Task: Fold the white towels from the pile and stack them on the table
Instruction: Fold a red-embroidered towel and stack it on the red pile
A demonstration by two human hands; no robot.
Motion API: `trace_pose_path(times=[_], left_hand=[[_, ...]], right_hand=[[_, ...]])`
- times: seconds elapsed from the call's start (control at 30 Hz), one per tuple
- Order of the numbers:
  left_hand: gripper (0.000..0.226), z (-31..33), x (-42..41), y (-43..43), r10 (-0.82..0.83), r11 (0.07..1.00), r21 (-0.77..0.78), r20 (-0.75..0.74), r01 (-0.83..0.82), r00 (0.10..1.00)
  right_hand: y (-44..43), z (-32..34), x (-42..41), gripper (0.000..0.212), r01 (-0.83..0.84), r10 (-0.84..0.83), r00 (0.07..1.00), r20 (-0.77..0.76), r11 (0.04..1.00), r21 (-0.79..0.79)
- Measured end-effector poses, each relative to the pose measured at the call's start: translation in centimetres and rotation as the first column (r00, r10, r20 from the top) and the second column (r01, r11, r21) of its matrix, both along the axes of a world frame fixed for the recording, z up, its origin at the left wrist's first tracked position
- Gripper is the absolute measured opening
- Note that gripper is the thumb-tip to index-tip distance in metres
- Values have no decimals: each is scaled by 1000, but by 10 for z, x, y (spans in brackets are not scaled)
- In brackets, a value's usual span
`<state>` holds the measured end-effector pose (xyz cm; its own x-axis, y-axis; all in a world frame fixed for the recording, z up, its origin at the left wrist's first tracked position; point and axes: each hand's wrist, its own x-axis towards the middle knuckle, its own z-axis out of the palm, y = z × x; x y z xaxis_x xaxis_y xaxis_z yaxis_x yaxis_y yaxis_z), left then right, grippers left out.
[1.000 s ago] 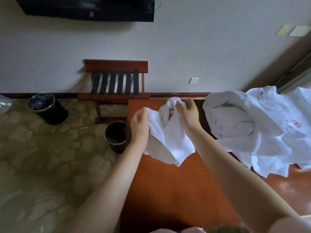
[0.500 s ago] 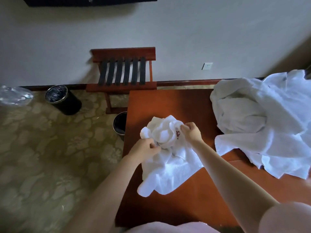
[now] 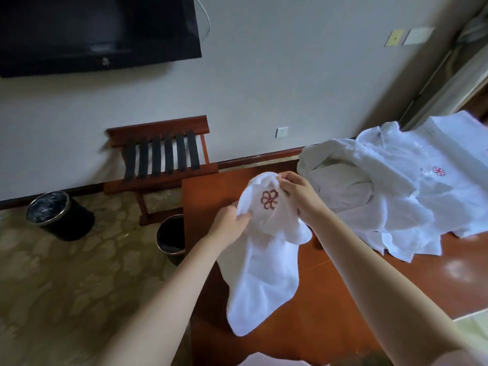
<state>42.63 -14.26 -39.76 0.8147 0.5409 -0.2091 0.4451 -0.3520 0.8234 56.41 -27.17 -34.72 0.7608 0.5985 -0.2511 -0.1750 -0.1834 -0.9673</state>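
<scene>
The room is rather dim; soft daylight comes from beyond the right hand. The pile on that side is the brightest part, nearly washed out and blurred at its far end. The table shows a pale glare patch right of the right forearm. Left of the left hand the floor is dark and muddy. The towel between the hands is evenly lit, with slightly soft edges. Straight lines bend near the frame edges, and the bottom edge is out of focus.
</scene>
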Motion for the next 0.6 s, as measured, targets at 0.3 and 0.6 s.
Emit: trace_pose_path(times=[0.3,0.6], left_hand=[[9,108,-17,30,101,993,-90,339,-75,935],[22,49,-18,55,129,991,33,13,-129,992]], right_hand=[[30,42,3,15,1,17,997,-77,974,228],[31,-12,6,33,-220,333,892,306,910,-350]])
